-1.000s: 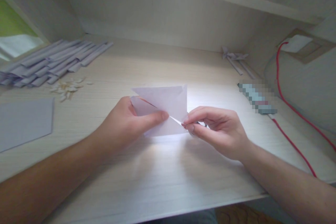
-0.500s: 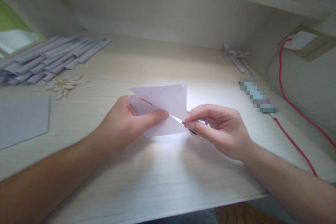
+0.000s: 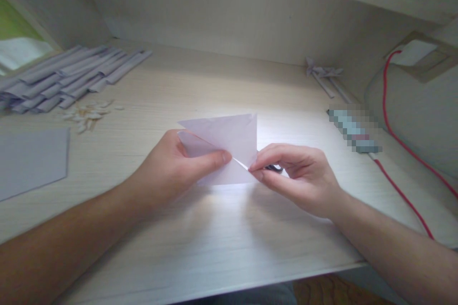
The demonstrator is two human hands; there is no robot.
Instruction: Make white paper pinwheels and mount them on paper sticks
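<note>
The folded paper point(image 3: 229, 140) between the hands is showing pale lavender-white, glowing brighter where light is passing through its lower edge. The tabletop point(image 3: 200, 228) is showing light beige with a fine wood grain. At ten o'clock, the rolled paper strips point(image 3: 71, 76) are looking grey-lilac, with cream-coloured scraps point(image 3: 89, 114) beside them. At nine o'clock, a flat sheet point(image 3: 32, 162) is appearing dull grey-violet. At three o'clock, a red cord point(image 3: 397, 190) is running across; the small thing in the right hand point(image 3: 296, 176) is looking dark, possibly black.
</note>
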